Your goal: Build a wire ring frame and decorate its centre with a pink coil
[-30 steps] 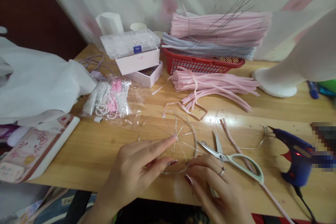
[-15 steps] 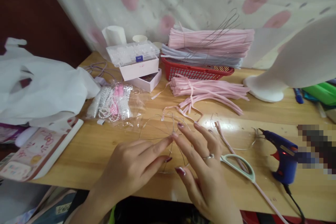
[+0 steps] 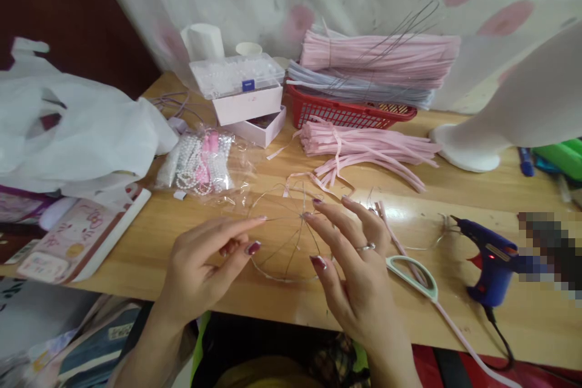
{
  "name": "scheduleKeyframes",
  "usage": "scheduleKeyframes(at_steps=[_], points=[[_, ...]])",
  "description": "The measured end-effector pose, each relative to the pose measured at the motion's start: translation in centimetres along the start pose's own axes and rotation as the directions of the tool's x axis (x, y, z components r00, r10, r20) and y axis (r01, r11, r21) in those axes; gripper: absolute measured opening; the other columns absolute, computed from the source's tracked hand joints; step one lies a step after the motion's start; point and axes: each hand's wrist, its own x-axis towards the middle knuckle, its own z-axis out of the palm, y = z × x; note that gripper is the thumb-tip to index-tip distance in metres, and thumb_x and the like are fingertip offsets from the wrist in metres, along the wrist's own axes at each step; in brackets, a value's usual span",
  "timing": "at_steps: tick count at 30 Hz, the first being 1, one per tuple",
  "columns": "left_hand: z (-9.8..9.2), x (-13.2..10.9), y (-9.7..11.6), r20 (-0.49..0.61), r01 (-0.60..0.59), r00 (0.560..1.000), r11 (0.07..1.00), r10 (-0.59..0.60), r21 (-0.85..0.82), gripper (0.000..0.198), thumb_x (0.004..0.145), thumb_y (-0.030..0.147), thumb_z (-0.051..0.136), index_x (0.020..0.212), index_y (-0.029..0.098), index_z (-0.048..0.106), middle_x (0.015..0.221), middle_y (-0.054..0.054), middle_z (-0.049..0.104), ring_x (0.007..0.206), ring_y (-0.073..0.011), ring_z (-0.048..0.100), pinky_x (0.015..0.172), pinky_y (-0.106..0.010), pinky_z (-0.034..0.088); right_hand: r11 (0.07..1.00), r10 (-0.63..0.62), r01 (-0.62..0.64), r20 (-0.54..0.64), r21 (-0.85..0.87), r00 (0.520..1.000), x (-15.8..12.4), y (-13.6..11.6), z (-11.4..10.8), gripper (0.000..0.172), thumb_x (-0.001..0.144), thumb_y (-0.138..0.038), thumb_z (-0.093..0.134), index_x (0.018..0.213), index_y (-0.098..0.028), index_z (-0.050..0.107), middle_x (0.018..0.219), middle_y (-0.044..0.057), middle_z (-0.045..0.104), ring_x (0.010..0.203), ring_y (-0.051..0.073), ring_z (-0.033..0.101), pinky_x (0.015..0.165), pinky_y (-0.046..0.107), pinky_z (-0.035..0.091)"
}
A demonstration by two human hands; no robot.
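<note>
A round frame of thin wire [image 3: 278, 279] lies on the table, with several spokes meeting near its middle. Beside its left rim is my left hand [image 3: 204, 264], index finger stretched out over the wire and thumb apart below, holding nothing that I can see. My right hand [image 3: 352, 257] reaches over the right side of the frame with fingers spread. Its index fingertip rests at or just above the point where the spokes meet; whether it presses the wire I cannot tell. A pair of scissors with pale green handles [image 3: 412, 277] lies right of that hand.
A blue glue gun [image 3: 491, 260] with its red light on stands at the right. Behind lie bundled pink pipe cleaners [image 3: 364, 142] and a red basket [image 3: 354, 112]. Bagged pearl beads [image 3: 195, 163], stacked boxes [image 3: 248, 103] and a white plastic bag [image 3: 86, 127] sit left.
My left hand has drawn back leftward from the middle of the wire frame, its fingers parting. The right hand stays over the middle. The view has shifted slightly.
</note>
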Motion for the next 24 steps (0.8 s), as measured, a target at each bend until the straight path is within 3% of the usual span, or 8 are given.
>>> scheduleKeyframes(at_steps=[3, 5, 7, 14, 19, 21, 24], points=[[0.2, -0.3, -0.2, -0.067, 0.022, 0.998, 0.998, -0.018, 0.065, 0.026, 0.093, 0.022, 0.068, 0.12, 0.023, 0.069, 0.113, -0.005, 0.069, 0.109, -0.0189, 0.064, 0.098, -0.033, 0.052, 1.0, -0.008, 0.008, -0.009, 0.001, 1.0, 0.1, -0.1, 0.0, 0.034, 0.101, -0.021, 0.048, 0.135, -0.018, 0.056, 0.141, 0.01, 0.06, 0.14, 0.032, 0.037, 0.123, 0.052, 0.014], [0.7, -0.5, -0.4, -0.017, 0.049, 0.999, 0.998, -0.048, 0.035, 0.033, 0.094, 0.025, 0.067, 0.127, 0.023, 0.065, 0.133, -0.009, 0.061, 0.128, -0.0232, 0.056, 0.111, -0.039, 0.044, 1.0, -0.019, 0.019, -0.017, 0.0, 1.0, 0.0, -0.1, 0.1, 0.034, 0.101, -0.02, 0.049, 0.135, -0.016, 0.057, 0.141, 0.011, 0.06, 0.141, 0.032, 0.037, 0.123, 0.052, 0.013], [1.3, -0.7, -0.6, 0.044, 0.069, 0.997, 0.997, -0.068, -0.019, 0.036, 0.096, 0.026, 0.066, 0.132, 0.024, 0.062, 0.14, -0.009, 0.058, 0.134, -0.0226, 0.053, 0.114, -0.038, 0.042, 1.0, -0.025, 0.025, -0.023, -0.009, 0.999, -0.1, 0.0, 0.3, 0.035, 0.101, -0.018, 0.051, 0.135, -0.015, 0.057, 0.142, 0.012, 0.06, 0.141, 0.032, 0.036, 0.123, 0.054, 0.012], [0.5, -1.4, -1.1, 0.011, 0.129, 0.992, 0.983, -0.129, -0.128, 0.035, 0.101, 0.025, 0.056, 0.135, 0.027, 0.061, 0.141, -0.006, 0.059, 0.135, -0.0202, 0.052, 0.116, -0.036, 0.039, 0.999, -0.05, 0.05, -0.034, 0.002, 0.998, -0.5, 0.1, 0.9, 0.037, 0.1, -0.017, 0.054, 0.136, -0.019, 0.056, 0.145, 0.014, 0.057, 0.139, 0.035, 0.038, 0.116, 0.061, 0.026], [-1.2, -1.9, -1.6, -0.204, 0.183, 0.957, 0.976, -0.205, -0.121, 0.024, 0.1, 0.022, 0.056, 0.117, 0.026, 0.072, 0.124, -0.002, 0.069, 0.122, -0.0186, 0.06, 0.11, -0.035, 0.044, 0.997, -0.032, 0.032, -0.013, 0.063, 0.999, -0.1, 0.7, 0.5, 0.032, 0.105, -0.024, 0.044, 0.132, -0.024, 0.061, 0.144, 0.008, 0.057, 0.142, 0.03, 0.037, 0.116, 0.054, 0.029], [-1.5, -2.0, -1.8, -0.272, 0.235, 0.924, 0.96, -0.269, -0.151, 0.016, 0.095, 0.02, 0.063, 0.105, 0.025, 0.074, 0.11, 0.0, 0.072, 0.108, -0.0166, 0.065, 0.101, -0.031, 0.049, 0.988, 0.001, 0.0, -0.005, 0.155, 1.0, 0.2, 1.2, 0.5, 0.04, 0.109, -0.035, 0.031, 0.129, -0.03, 0.065, 0.146, 0.004, 0.056, 0.143, 0.027, 0.036, 0.116, 0.053, 0.029], [-1.3, -1.9, -2.0, -0.23, 0.252, 0.925, 0.942, -0.301, -0.221, 0.008, 0.09, 0.019, 0.069, 0.097, 0.023, 0.072, 0.096, 0.001, 0.071, 0.093, -0.0153, 0.067, 0.088, -0.029, 0.054, 0.956, 0.093, -0.088, -0.005, 0.281, 0.996, 0.7, 1.8, 0.5, 0.06, 0.108, -0.053, 0.014, 0.123, -0.037, 0.07, 0.148, -0.001, 0.054, 0.144, 0.026, 0.034, 0.119, 0.054, 0.026]])
